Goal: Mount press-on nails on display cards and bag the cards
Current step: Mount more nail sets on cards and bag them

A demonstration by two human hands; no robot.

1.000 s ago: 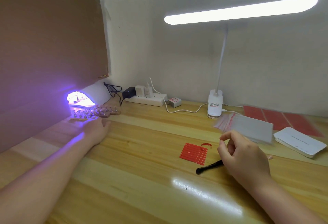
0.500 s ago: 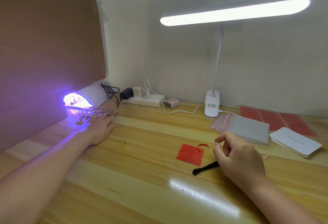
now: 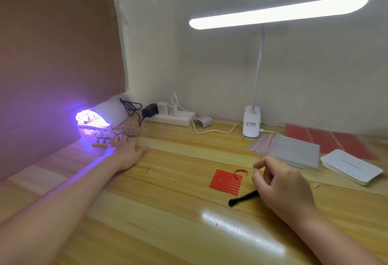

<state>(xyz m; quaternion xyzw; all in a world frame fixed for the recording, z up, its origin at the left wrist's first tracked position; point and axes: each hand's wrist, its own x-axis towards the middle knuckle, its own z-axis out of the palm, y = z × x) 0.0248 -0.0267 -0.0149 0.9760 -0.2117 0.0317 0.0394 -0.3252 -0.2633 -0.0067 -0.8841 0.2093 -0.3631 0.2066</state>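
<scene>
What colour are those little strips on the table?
The strips are red, seen clearly in the head view.

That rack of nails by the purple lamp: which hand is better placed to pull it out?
Left, probably. The left hand already lies at the nail rack; the right hand is far off beside the red strips.

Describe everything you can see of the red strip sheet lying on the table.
The red strip sheet is a small flat rectangle cut into narrow parallel strips, looking like thin glossy adhesive film. It lies flat and slightly skewed on the wooden table, left of the right hand and beyond the black tool. At its far right corner one strip curls upward, partly peeled. Nothing but the table touches it.
</scene>
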